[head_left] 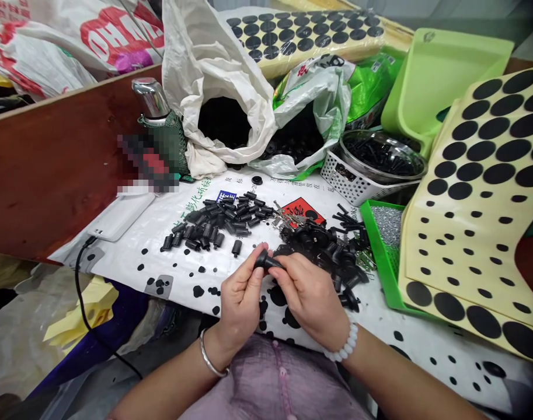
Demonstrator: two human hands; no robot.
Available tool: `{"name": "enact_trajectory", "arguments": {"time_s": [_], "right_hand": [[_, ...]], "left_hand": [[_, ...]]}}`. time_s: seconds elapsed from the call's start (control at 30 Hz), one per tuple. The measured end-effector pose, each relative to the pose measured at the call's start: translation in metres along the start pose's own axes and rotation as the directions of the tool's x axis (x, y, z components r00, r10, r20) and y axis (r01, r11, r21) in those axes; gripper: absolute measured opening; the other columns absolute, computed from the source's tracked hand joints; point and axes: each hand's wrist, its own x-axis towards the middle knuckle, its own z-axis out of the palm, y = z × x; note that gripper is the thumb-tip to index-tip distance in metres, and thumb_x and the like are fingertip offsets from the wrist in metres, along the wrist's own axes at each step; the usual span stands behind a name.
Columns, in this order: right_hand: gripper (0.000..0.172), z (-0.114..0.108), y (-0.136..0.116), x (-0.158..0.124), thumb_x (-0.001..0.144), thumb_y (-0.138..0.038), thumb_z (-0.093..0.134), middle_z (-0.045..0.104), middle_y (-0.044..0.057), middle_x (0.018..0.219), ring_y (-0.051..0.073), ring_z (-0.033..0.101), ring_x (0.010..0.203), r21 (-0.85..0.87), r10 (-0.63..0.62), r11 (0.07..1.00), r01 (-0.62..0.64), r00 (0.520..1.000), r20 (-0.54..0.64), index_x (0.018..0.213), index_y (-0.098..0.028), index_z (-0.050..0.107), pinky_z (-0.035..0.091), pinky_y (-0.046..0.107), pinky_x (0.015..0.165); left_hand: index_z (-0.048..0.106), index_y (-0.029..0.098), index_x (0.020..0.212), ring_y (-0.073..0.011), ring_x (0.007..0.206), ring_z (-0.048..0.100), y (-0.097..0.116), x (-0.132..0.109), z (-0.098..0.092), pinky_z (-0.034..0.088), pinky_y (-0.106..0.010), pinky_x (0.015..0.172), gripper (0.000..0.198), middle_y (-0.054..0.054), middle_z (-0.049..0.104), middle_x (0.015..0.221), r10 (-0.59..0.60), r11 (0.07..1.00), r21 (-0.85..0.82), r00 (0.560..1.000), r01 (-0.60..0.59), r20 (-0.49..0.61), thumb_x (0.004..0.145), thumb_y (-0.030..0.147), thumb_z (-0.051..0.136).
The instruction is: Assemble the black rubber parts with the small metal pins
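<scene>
Both hands meet over the near part of the table, gripping one small black plastic part with a wide round end and a narrower stem. The fingers and thumb of my left hand pinch its wide end. My right hand holds the stem side, and its fingers hide part of it. Just beyond my left hand lies a pile of short black cylindrical pieces. A heap of black disc-ended parts spreads beside my right hand, with thin metal pins at its left edge.
Open bags, a white sack and a green-white bag, hold black parts at the back. A glass bowl rests on a white basket. A green tray and sticker sheets stand right. A power bank lies left with its cable.
</scene>
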Motion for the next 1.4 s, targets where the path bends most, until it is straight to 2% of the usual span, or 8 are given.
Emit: {"name": "enact_trajectory", "arguments": {"time_s": [0.2,0.3,0.63,0.83,0.97,1.07,1.2,1.4], "right_hand": [[0.040,0.001,-0.008,0.002,0.094,-0.035,0.036,0.064,0.012,0.081,0.020,0.060,0.072,-0.229,-0.080,0.970,0.085,0.996,0.032,0.110,-0.004,0.055,0.045,0.028,0.063],[0.033,0.003,-0.009,0.002,0.095,-0.029,0.035,0.061,0.007,0.070,0.016,0.056,0.060,-0.300,-0.101,0.947,0.113,0.993,0.056,0.096,-0.009,0.060,0.039,0.026,0.055],[0.036,0.007,-0.013,0.003,0.095,-0.035,0.030,0.063,0.006,0.070,0.017,0.061,0.058,-0.227,-0.010,0.973,0.041,0.990,0.138,0.090,-0.012,0.057,0.037,0.025,0.051],[0.021,0.010,-0.021,0.004,0.091,-0.028,0.039,0.062,0.003,0.067,0.015,0.058,0.056,0.149,0.203,0.960,-0.235,0.958,0.201,0.090,-0.014,0.055,0.043,0.024,0.054],[0.018,0.009,-0.024,0.005,0.089,-0.028,0.043,0.058,0.000,0.066,0.011,0.051,0.053,0.467,0.254,0.820,-0.331,0.941,0.221,0.094,-0.015,0.055,0.044,0.022,0.051],[0.019,0.005,-0.022,0.002,0.088,-0.027,0.047,0.057,-0.001,0.069,0.009,0.050,0.053,0.642,0.265,0.679,-0.355,0.935,0.237,0.101,-0.016,0.055,0.044,0.019,0.048],[0.020,0.002,-0.018,-0.009,0.085,-0.026,0.053,0.057,-0.001,0.068,0.009,0.054,0.053,0.726,0.309,0.569,-0.387,0.918,0.248,0.103,-0.018,0.056,0.047,0.019,0.048],[0.018,0.002,-0.018,-0.023,0.083,-0.024,0.057,0.062,-0.003,0.067,0.008,0.057,0.048,0.803,0.348,0.470,-0.368,0.913,0.214,0.102,-0.023,0.058,0.050,0.018,0.046]], "left_hand": [[0.058,0.019,0.119,-0.0189,0.110,0.058,-0.001,0.004,-0.003,0.043,-0.031,0.099,0.034,-0.007,0.061,0.121,-0.081,0.990,-0.116,0.996,0.078,-0.026,0.086,0.025,0.053],[0.056,0.019,0.121,-0.0208,0.110,0.058,-0.002,0.005,-0.006,0.045,-0.034,0.097,0.035,-0.008,0.060,0.122,-0.093,0.983,-0.159,0.996,0.089,-0.015,0.087,0.027,0.053],[0.058,0.022,0.119,-0.0170,0.110,0.058,-0.002,0.001,-0.012,0.042,-0.028,0.100,0.032,-0.004,0.062,0.120,0.001,0.998,-0.070,1.000,-0.003,-0.027,0.088,0.022,0.050],[0.054,0.025,0.124,-0.0191,0.111,0.057,-0.005,-0.003,-0.014,0.041,-0.034,0.102,0.035,-0.004,0.057,0.126,0.099,0.995,0.031,0.995,-0.099,-0.017,0.090,0.020,0.046],[0.050,0.026,0.127,-0.0207,0.120,0.049,0.005,-0.002,-0.020,0.036,-0.037,0.106,0.039,-0.005,0.050,0.134,0.249,0.955,0.145,0.966,-0.257,0.072,0.090,0.016,0.043],[0.040,0.027,0.134,-0.0262,0.130,0.036,0.017,-0.001,-0.024,0.028,-0.044,0.109,0.047,-0.007,0.034,0.145,0.374,0.904,0.118,0.895,-0.410,0.242,0.088,0.017,0.046],[0.014,0.027,0.143,-0.0314,0.130,0.035,0.027,-0.001,-0.028,0.030,-0.049,0.107,0.067,-0.011,0.019,0.150,0.358,0.930,-0.023,0.886,-0.368,0.296,0.087,0.028,0.051],[0.035,0.021,0.137,-0.0281,0.122,0.046,0.035,0.007,-0.032,0.036,-0.042,0.104,0.054,-0.012,0.046,0.135,0.320,0.919,0.072,0.839,-0.388,0.440,0.086,0.030,0.052]]}}
